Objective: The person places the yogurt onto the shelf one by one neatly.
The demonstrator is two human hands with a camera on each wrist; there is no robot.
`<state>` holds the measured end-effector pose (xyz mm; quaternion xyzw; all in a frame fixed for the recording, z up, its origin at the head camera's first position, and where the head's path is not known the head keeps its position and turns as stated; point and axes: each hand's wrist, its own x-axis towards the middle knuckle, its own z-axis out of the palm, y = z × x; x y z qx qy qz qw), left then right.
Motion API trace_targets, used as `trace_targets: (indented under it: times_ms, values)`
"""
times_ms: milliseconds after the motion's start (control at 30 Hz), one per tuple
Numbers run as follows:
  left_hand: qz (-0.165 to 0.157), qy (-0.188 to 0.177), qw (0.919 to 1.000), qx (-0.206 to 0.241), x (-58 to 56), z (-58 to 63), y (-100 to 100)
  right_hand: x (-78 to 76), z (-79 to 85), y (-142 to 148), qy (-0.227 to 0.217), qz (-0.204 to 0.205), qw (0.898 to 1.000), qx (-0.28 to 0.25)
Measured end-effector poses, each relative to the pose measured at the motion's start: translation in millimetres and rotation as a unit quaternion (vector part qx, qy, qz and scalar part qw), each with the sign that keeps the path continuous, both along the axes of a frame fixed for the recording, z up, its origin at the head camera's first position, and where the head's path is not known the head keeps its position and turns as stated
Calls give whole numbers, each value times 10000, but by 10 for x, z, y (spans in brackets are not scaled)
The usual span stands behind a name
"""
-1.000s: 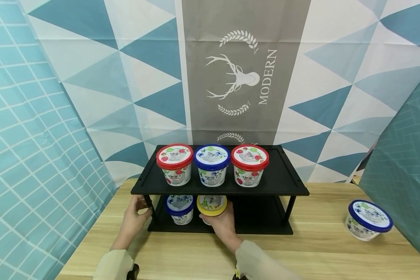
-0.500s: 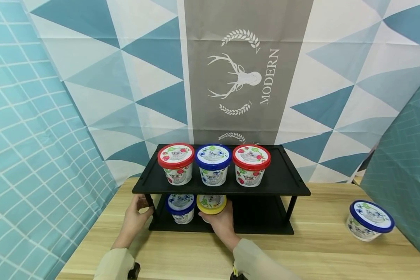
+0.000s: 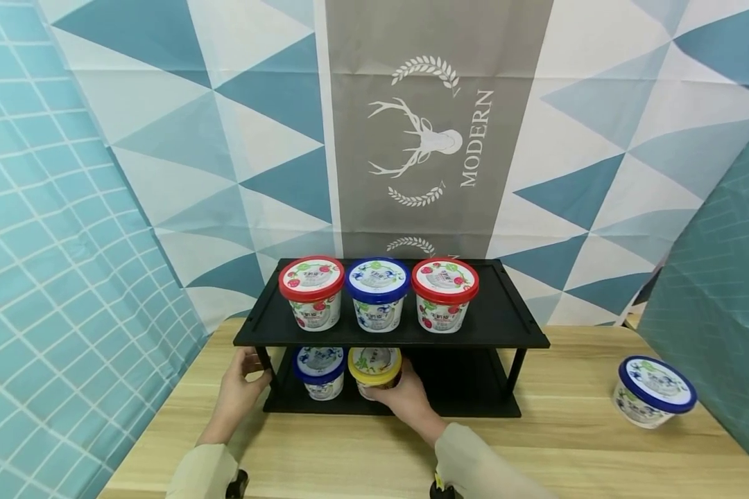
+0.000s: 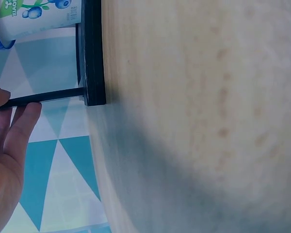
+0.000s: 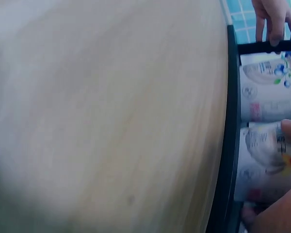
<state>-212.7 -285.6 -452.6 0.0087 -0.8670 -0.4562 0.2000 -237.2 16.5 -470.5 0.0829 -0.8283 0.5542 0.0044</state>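
My left hand (image 3: 240,388) pinches the left post (image 4: 51,95) of a black two-tier rack (image 3: 505,305), thumb on one side and fingers on the other. On the lower shelf, my right hand (image 3: 408,400) curls round a tub with a yellow lid (image 3: 374,366), its thumb across the tub's front; the far fingers are partly hidden. The tub stands upright. Just left of it is a blue-lidded tub (image 3: 320,374) printed with blueberries. In the right wrist view the yellow-lidded tub's printed wall (image 5: 266,160) lies between my thumb and fingers.
Along the upper shelf stand a red-lidded tub (image 3: 312,294), a blue-lidded tub (image 3: 377,294) and another red-lidded tub (image 3: 445,294). A further blue-lidded tub (image 3: 654,391) sits on the wooden table (image 3: 324,454) at far right. Patterned cloth (image 3: 262,138) hangs behind the rack.
My right hand has shifted slightly right, showing more of the yellow-lidded tub's wall. The tub sits a touch lower and more level. My left hand stays on the post.
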Motion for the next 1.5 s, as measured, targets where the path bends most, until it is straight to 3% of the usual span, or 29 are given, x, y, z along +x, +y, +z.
trace_targets:
  times_ms: [300, 600, 733, 1200, 1500]
  values:
    - [143, -64, 9998, -159, 4, -17, -11, 2, 10, 73, 45, 149, 9991, 407]
    - [-22, -5, 10000, -12, -1, 8, 5, -9, 67, 134, 38, 386, 9987, 328]
    - [-66, -10, 10000, -7, 3, 8, 2, -6, 103, 208, 119, 499, 9969, 589]
    - [-54, -322, 9994, -69, 3, 39, -18, 3, 289, 625, 289, -108, 9924, 1188]
    - [82, -195, 9995, -241, -1, 33, -13, 33, 336, 946, 262, -621, 9894, 1287]
